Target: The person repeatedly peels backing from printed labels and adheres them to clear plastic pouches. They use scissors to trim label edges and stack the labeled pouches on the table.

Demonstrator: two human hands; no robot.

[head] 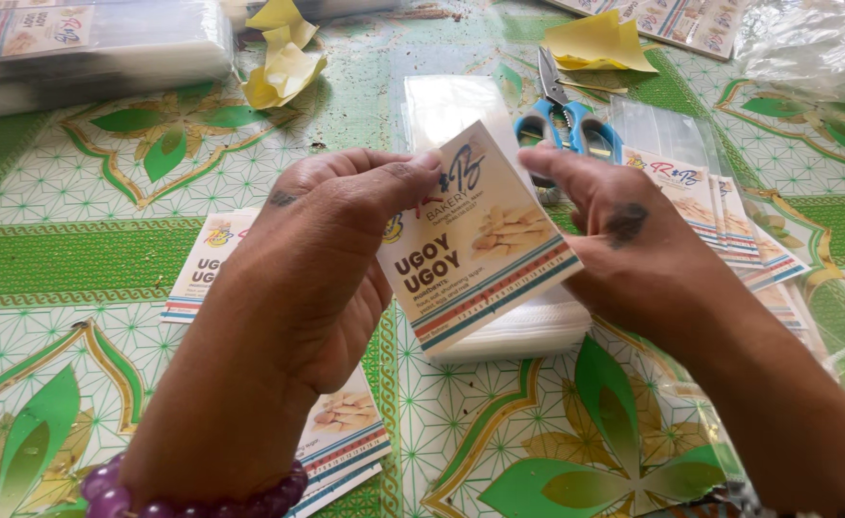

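While both hands work above the middle of the tabletop (77, 249), a printed label card (475, 245) sits between them, tilted, its top corner up. Left hand (322, 249) pinches the card's upper left edge, thumb tip at the top corner. Right hand (624, 240) pinches the right edge, fingers behind it. Hands apart, both clamped on the same card. A clear plastic bag (451, 105) shows behind the card's top; can't tell if the card is inside it.

Under the card: a stack of clear bags (528, 331) flat on the tabletop. Blue-handled scissors (566, 120) just beyond the right hand. More label cards fanned (729, 216) right of that hand, others (202, 264) under the left wrist. Crumpled yellow paper (283, 62) toward the far edge. Purple bead bracelet (154, 494) on the left wrist.
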